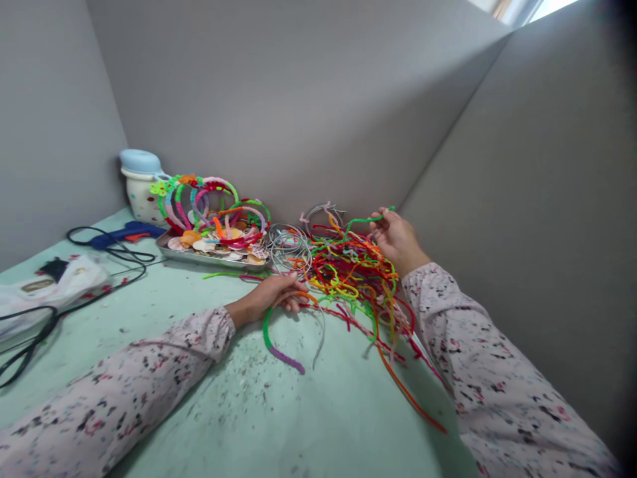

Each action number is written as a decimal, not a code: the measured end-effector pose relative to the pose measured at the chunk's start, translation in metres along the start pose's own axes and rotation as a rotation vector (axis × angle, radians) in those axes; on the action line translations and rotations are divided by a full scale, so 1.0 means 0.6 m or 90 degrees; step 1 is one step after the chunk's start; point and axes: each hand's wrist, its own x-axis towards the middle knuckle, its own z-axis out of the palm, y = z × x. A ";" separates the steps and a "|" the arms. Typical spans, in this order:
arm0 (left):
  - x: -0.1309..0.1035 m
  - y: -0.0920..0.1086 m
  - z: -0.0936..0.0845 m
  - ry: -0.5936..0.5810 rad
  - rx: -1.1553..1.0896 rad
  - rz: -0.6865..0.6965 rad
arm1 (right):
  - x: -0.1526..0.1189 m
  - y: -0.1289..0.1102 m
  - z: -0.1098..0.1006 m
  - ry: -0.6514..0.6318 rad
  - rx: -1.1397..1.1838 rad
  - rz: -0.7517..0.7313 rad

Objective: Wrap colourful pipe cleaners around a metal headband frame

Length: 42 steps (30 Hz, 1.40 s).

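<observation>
My left hand (279, 295) is closed on a headband (269, 335) partly wrapped in purple, green and orange pipe cleaner; a bare grey end curves down at its right. At the right edge of a tangled heap of coloured pipe cleaners (348, 269), my right hand (394, 239) pinches a green pipe cleaner (362, 221), whose other end reaches into the heap. Bare metal headbands (289, 249) lie between the heap and a metal tray.
The metal tray (213, 264) holds shells and several wrapped headbands (219, 189). Farther left are a white jar with a blue lid (144, 189), a blue glue gun (117, 235), a black cable (134, 282) and a plastic bag (74, 282). Grey walls stand behind and right.
</observation>
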 end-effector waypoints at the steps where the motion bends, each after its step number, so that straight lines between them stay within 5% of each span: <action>1: 0.000 0.000 0.001 0.001 0.000 0.000 | 0.002 0.000 0.003 0.009 0.021 0.017; 12: 0.003 -0.004 -0.002 0.000 0.017 0.009 | 0.047 -0.041 0.052 -0.136 -0.054 -0.205; 25: 0.003 -0.003 0.001 0.014 0.041 0.005 | 0.093 -0.063 0.048 -0.091 -0.007 -0.253; 35: 0.015 -0.014 -0.002 0.024 0.118 0.023 | -0.019 -0.016 0.057 -0.168 -0.165 -0.131; 38: 0.016 -0.014 0.000 0.042 0.208 0.063 | -0.072 0.022 0.044 -0.185 -0.260 -0.169; 42: 0.010 -0.003 0.012 0.108 0.358 0.191 | -0.148 0.078 0.033 -0.215 -0.445 -0.359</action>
